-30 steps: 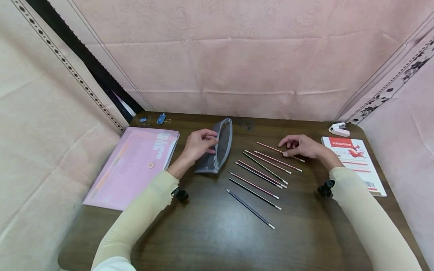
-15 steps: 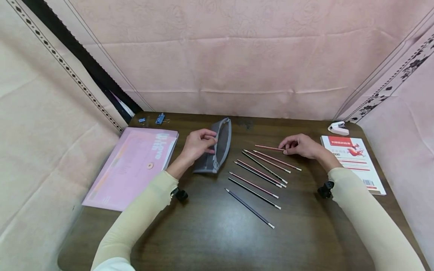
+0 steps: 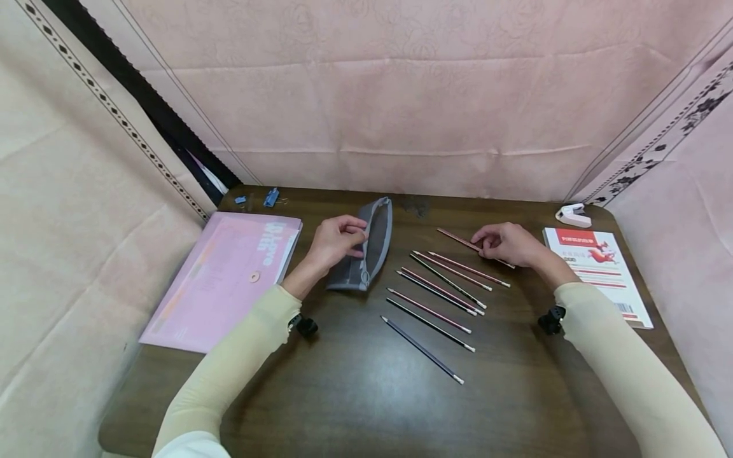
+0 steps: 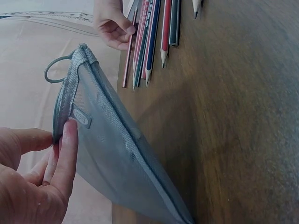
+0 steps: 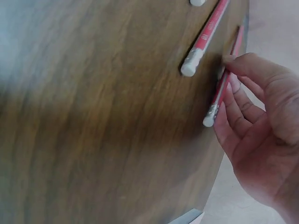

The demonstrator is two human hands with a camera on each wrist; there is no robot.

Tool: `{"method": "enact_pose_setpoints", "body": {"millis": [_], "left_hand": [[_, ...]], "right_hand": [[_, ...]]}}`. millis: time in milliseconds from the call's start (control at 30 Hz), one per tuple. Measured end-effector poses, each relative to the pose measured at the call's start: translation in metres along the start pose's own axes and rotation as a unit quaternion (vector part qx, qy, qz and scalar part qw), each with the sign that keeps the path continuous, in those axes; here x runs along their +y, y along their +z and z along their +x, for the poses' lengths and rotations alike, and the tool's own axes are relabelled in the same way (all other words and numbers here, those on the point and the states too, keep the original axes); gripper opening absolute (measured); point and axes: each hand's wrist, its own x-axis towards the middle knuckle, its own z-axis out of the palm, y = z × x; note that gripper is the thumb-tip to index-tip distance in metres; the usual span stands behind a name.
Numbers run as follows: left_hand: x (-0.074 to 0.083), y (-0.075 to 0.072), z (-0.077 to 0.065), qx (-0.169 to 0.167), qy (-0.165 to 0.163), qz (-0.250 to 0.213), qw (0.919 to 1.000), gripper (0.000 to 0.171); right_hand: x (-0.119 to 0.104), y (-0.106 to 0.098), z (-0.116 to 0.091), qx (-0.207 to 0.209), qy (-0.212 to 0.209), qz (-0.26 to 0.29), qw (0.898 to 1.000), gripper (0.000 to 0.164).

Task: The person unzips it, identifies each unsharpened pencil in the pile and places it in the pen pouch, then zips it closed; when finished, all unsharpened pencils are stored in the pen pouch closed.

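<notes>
My left hand (image 3: 339,242) pinches one edge of a grey mesh zip pencil case (image 4: 117,154), whose zipped mouth gapes toward the right. In the left wrist view, thumb and fingers grip the edge near a small label. My right hand (image 3: 506,243) pinches a red pencil (image 5: 219,95) between thumb and fingers, its white eraser end toward the wrist and its tip pointing to the back left. Several striped pencils (image 3: 441,292) lie in a slanting row on the table between the hands, with a dark blue pencil (image 3: 422,350) nearest the front.
A pink folder (image 3: 223,286) lies at the left, with blue binder clips (image 3: 272,197) behind it. On the right are a white and red booklet (image 3: 601,273) and a white stapler (image 3: 573,215). Pink cloth (image 3: 401,114) hangs behind the brown table (image 3: 343,394).
The right hand first touched the red pencil on the table, then pinched it; the pencil has swung and its tip now points farther back. The left hand keeps its hold on the pencil case.
</notes>
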Motion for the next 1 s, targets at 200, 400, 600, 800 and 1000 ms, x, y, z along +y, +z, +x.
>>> {"method": "enact_pose_setpoints", "body": {"millis": [200,400,600,800,1000], "left_hand": [[0.000,-0.001,-0.001,-0.002,0.007,0.002,1.0000,0.022],[0.000,-0.003,-0.001,-0.001,0.018,0.011,0.9998,0.021],[0.001,0.000,0.003,-0.003,0.021,-0.003,0.9998,0.022],[0.000,-0.001,0.001,-0.008,0.016,-0.003,0.9998,0.026],[-0.004,0.002,0.001,-0.018,0.021,-0.003,0.9996,0.031]], "right_hand": [[-0.004,0.000,0.002,-0.010,0.017,0.002,1.000,0.025],[-0.005,0.001,0.004,-0.016,0.049,0.031,0.998,0.019],[-0.016,-0.002,0.007,0.009,0.062,0.114,0.991,0.020],[-0.063,0.001,0.012,0.045,0.033,0.328,0.943,0.024],[-0.114,0.010,0.010,0.086,-0.020,0.452,0.888,0.034]]}}
